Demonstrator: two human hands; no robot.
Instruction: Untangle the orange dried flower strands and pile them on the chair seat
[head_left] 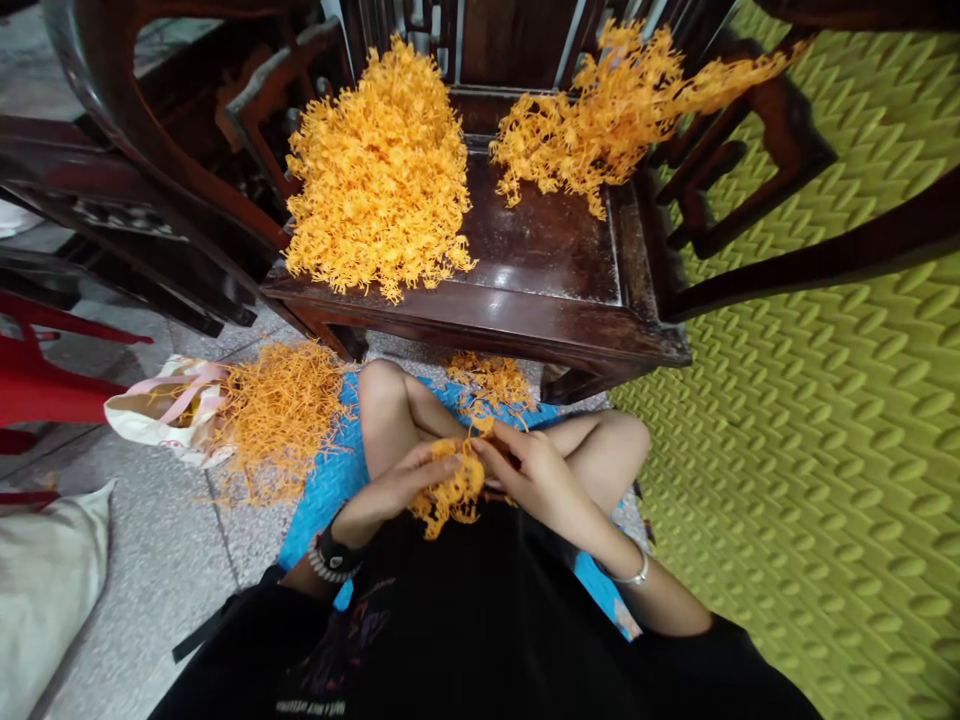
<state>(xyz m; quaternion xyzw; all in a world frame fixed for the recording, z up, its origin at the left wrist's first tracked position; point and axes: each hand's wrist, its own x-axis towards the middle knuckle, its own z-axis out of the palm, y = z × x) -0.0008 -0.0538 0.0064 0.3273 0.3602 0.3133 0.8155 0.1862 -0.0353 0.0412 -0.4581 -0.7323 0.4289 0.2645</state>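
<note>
Above my lap, my left hand [420,474] is closed around a bunch of thin, curly orange pieces [457,492], some dangling below the fingers. My right hand [526,468] pinches an orange strand [480,428] just beside the bunch, and the fingertips of both hands nearly meet. What the strand joins to between the fingers is too small to make out. On the wooden chair seat ahead lie a large heap of orange spidery pieces [381,175] at left and a looser clump of them [592,120] at right, trailing over the armrest.
A dark wooden chair [540,240] stands before my crossed legs. Loose straight orange strands [281,415] spill from a white bag [172,412] on the floor at left. More orange pieces [495,380] lie under the chair. Blue mat [322,510] beneath me; yellow-green mat [810,440] at right.
</note>
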